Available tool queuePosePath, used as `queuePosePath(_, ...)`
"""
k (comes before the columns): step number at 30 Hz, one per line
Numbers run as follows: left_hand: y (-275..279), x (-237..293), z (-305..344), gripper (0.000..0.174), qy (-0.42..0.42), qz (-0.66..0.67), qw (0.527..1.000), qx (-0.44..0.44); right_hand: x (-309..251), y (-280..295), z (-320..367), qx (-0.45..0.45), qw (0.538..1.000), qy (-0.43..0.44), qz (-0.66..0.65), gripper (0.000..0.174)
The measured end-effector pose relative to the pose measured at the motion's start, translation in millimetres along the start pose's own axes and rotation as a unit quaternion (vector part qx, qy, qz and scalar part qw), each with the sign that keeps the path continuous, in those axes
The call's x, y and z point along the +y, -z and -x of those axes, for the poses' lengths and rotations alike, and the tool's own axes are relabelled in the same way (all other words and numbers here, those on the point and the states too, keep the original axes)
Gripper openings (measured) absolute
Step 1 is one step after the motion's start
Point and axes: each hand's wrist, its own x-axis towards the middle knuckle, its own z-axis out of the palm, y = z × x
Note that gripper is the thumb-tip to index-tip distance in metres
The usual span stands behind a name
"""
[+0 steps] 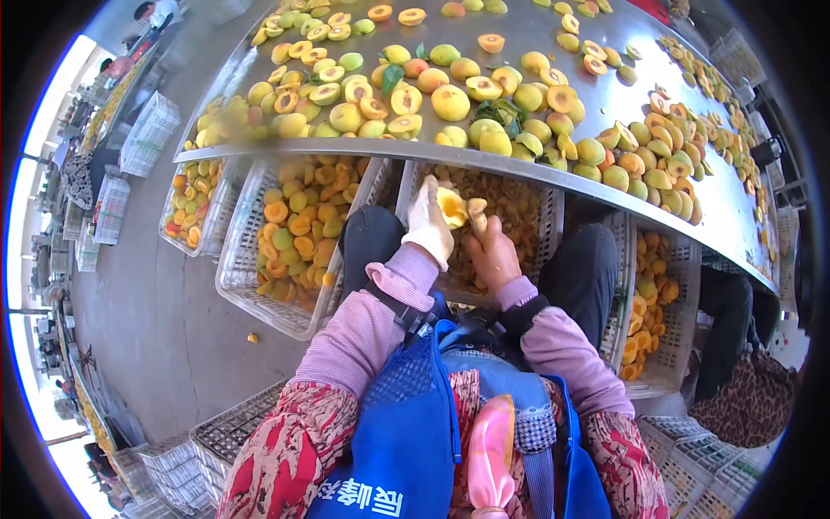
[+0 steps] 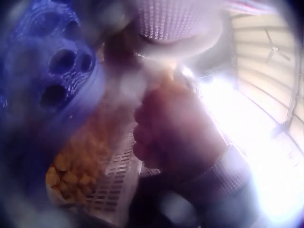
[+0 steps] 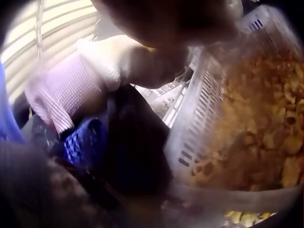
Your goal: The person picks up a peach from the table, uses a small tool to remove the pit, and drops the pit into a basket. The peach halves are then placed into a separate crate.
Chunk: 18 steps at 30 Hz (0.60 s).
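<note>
My gloved left hand (image 1: 428, 222) holds a yellow cut fruit half (image 1: 450, 208), its hollow facing up, above a white crate of fruit pieces (image 3: 190, 126). Just to its right, my bare right hand (image 1: 496, 254) grips a small tan object (image 1: 476, 214) that stands up from the curled fingers; what it is I cannot tell. The left wrist view shows the right hand (image 2: 175, 128) as a blurred fist. In the right wrist view the left hand (image 3: 137, 61) is dark and partly hidden.
A metal table (image 1: 346, 152) with whole and halved fruit crosses the front. Fruit-filled crates stand to the left (image 1: 226, 281) and right (image 1: 683, 346) of my knees. Stacked crates (image 1: 207, 432) are behind on the left, and another person's leg (image 1: 722, 316) is at the far right.
</note>
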Motion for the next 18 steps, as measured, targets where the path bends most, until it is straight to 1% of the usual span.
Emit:
queuePosePath(1, -2, 14, -1, 0.033, 0.001, 0.059, 0.998, 0.006, 8, -2, 5, 0.006, 0.999, -0.023, -0.038, 0.031)
queuePosePath(2, 5, 32, 0, 0.031, -0.039, 0.071, 0.997, -0.003, 17, -5, 9, 0.000, 0.999, -0.015, -0.035, 0.033)
queuePosePath(3, 9, 67, 8, 0.028, -0.080, 0.081, 0.993, -0.012, 16, 0, 12, 0.001, 0.999, -0.007, -0.036, 0.033)
queuePosePath(4, 21, 92, 9, 0.028, -0.250, -0.056, 0.966, 0.024, 12, 6, 15, 0.004, 0.999, 0.002, -0.033, 0.033)
queuePosePath(5, 36, 117, 9, 0.029, -0.405, -0.192, 0.892, 0.062, 7, 11, 17, 0.004, 0.999, 0.010, -0.031, 0.032)
queuePosePath(6, 51, 144, 7, 0.032, -0.506, -0.422, 0.726, 0.198, 2, 13, 18, 0.019, 0.999, 0.022, -0.030, 0.031)
queuePosePath(7, 57, 165, 10, 0.034, -0.550, -0.608, 0.481, 0.310, -6, 16, 20, 0.015, 0.999, 0.023, -0.036, 0.031)
queuePosePath(8, 54, 170, 18, 0.034, -0.549, -0.612, 0.477, 0.312, -16, 21, 21, 0.023, 0.999, 0.036, -0.003, 0.030)
queuePosePath(10, 37, 168, 37, 0.040, -0.499, -0.592, 0.614, 0.154, -29, 25, 16, 0.042, 0.996, 0.057, 0.045, 0.027)
queuePosePath(11, 24, 147, 42, 0.039, -0.490, -0.486, 0.721, 0.058, -30, 23, 18, 0.037, 0.997, 0.059, 0.043, 0.027)
queuePosePath(12, 10, 127, 55, 0.037, -0.373, -0.436, 0.818, -0.027, -31, 22, 17, 0.054, 0.994, 0.083, 0.054, 0.027)
queuePosePath(13, -2, 113, 65, 0.024, -0.302, -0.443, 0.835, -0.126, -33, 21, 14, 0.072, 0.989, 0.109, 0.065, 0.026)
queuePosePath(14, -6, 87, 60, 0.020, -0.172, -0.390, 0.893, -0.143, -33, 21, 13, 0.069, 0.989, 0.118, 0.063, 0.026)
queuePosePath(15, -10, 69, 58, 0.017, -0.087, -0.385, 0.903, -0.167, -29, 21, 15, 0.065, 0.988, 0.122, 0.071, 0.025)
queuePosePath(16, -9, 50, 54, 0.014, -0.094, -0.300, 0.932, -0.180, -25, 20, 17, 0.058, 0.987, 0.127, 0.078, 0.024)
queuePosePath(17, -7, 46, 52, 0.015, -0.043, -0.244, 0.955, -0.164, -28, 27, 19, 0.041, 0.991, 0.092, 0.093, 0.022)
queuePosePath(18, -6, 44, 55, 0.017, -0.019, -0.171, 0.972, -0.162, -26, 28, 20, 0.039, 0.990, 0.104, 0.088, 0.022)
